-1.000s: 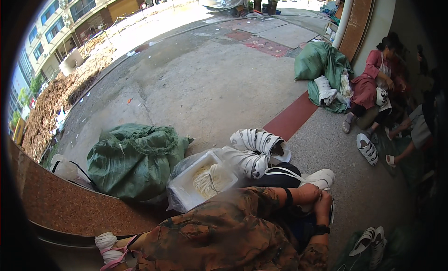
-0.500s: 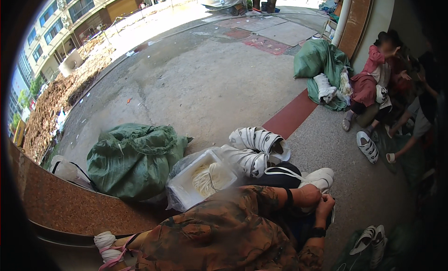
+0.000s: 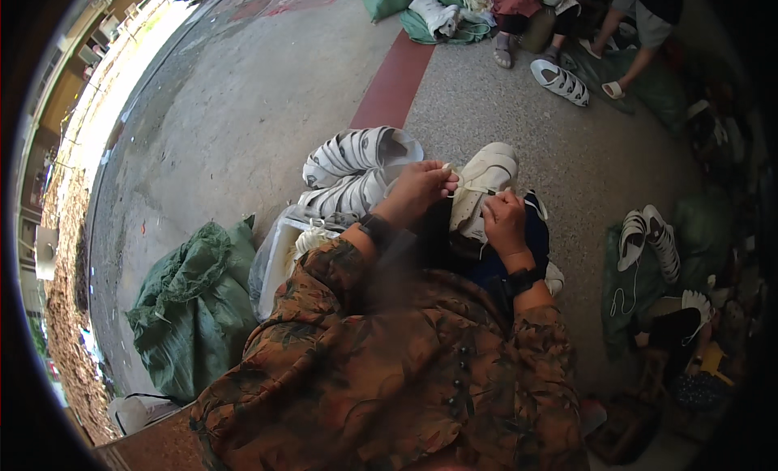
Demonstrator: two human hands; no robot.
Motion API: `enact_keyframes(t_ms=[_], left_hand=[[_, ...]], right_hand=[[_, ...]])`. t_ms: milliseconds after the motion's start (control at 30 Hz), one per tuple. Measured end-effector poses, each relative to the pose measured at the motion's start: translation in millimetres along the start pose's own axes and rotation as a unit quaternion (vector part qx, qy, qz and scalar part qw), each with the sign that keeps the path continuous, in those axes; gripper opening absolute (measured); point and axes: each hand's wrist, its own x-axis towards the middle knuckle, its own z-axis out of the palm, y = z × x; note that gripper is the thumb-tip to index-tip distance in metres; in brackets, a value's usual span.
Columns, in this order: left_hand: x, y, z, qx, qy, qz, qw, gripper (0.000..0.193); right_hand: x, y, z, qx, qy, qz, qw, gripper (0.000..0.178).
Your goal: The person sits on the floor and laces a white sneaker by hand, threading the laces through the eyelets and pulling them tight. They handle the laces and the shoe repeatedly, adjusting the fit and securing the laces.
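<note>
A white shoe (image 3: 491, 169) sits on my lap, its toe pointing away from me. My left hand (image 3: 425, 187) is at the left of the shoe, with thumb and fingertips pinched on a pale shoelace (image 3: 468, 187). My right hand (image 3: 507, 221) is closed at the shoe's right side, its fingertips pinched by the lacing, seemingly on the lace's other part. The lace runs across the shoe's opening between both hands. Below the hands, part of the shoe is in shadow.
To the left lie stacked white shoe uppers (image 3: 347, 156), a white box (image 3: 275, 268) holding pale laces, and a green sack (image 3: 194, 309). On the right, a pair of striped shoes (image 3: 648, 240) rests on green cloth. Other people sit farther off, near a single white shoe (image 3: 559, 82).
My view has swung rightward and down toward my lap. The hands, close together before, are now apart on either side of the shoe with the lace between them.
</note>
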Motion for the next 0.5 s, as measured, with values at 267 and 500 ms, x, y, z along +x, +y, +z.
enact_keyframes(t_ms=[267, 500], left_hand=[[9.5, -22.9, 18.2, 0.242, -0.019, 0.006, 0.970, 0.013], [37.3, -35.9, 28.5, 0.235, 0.038, 0.095, 0.966, 0.010]], right_hand=[[-2.8, -4.7, 3.4, -0.022, -0.003, 0.031, 0.999, 0.030], [-2.5, 2.2, 11.5, 0.010, 0.012, 0.059, 0.998, 0.032]])
